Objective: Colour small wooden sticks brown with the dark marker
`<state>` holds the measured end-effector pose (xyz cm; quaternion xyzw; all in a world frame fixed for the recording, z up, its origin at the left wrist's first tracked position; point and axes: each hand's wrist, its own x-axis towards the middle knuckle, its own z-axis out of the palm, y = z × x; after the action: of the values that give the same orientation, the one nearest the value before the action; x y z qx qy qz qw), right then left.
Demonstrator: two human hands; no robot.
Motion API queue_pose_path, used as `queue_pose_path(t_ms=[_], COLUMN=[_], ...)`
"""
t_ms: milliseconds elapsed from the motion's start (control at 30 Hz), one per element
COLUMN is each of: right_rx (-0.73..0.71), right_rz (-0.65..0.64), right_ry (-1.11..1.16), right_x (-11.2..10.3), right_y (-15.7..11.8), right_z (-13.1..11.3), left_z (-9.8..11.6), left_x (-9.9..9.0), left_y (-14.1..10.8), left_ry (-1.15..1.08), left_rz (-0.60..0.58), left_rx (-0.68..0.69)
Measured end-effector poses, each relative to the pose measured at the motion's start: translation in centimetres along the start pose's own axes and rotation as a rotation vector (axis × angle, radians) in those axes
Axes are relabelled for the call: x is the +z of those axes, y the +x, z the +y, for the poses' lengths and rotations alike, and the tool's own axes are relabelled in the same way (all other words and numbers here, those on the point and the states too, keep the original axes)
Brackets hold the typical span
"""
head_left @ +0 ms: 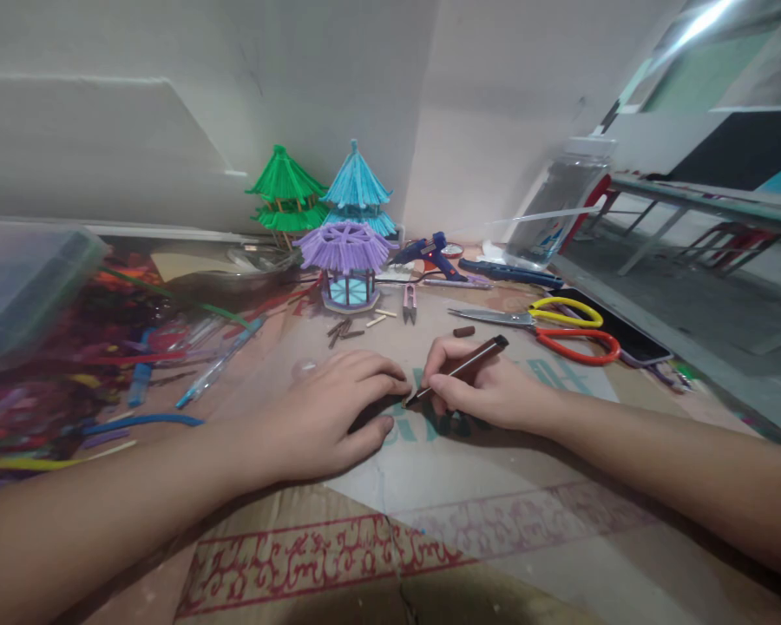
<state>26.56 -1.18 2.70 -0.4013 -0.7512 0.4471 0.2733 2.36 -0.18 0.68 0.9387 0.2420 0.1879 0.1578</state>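
My right hand (478, 382) is closed around a dark brown marker (472, 358). Its tip points down and left, close to my left fingertips. My left hand (344, 408) rests on the work surface with bent fingers. A tiny light piece shows by the left fingertips at the marker tip, too small and covered to name. A brown marker cap (464, 332) lies just beyond the right hand. Short dark brown sticks (343, 332) and pale wooden sticks (381, 319) are farther back, in front of a purple-roofed model pavilion (348, 260).
Behind stand green (286, 195) and blue (357, 187) pavilion models. A blue glue gun (435, 254), thread snips (410, 304), scissors (534, 321) and a phone (625, 334) lie at back and right. Craft scraps (32, 382) and a plastic box (32, 286) fill the left.
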Motion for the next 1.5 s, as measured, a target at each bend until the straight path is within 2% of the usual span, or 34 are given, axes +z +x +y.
queue_pose_path(t_ms=[1233, 1500], right_rx=[-0.048, -0.022], right_rz=[-0.022, 0.028], right_ry=[-0.023, -0.011], right_x=[-0.09, 0.1], right_y=[0.04, 0.03], right_z=[0.22, -0.06], left_z=[-0.02, 0.1], left_x=[0.04, -0.07], left_y=[0.01, 0.09], left_ry=[0.018, 0.046], left_rz=[-0.008, -0.018], left_rx=[0.006, 0.034])
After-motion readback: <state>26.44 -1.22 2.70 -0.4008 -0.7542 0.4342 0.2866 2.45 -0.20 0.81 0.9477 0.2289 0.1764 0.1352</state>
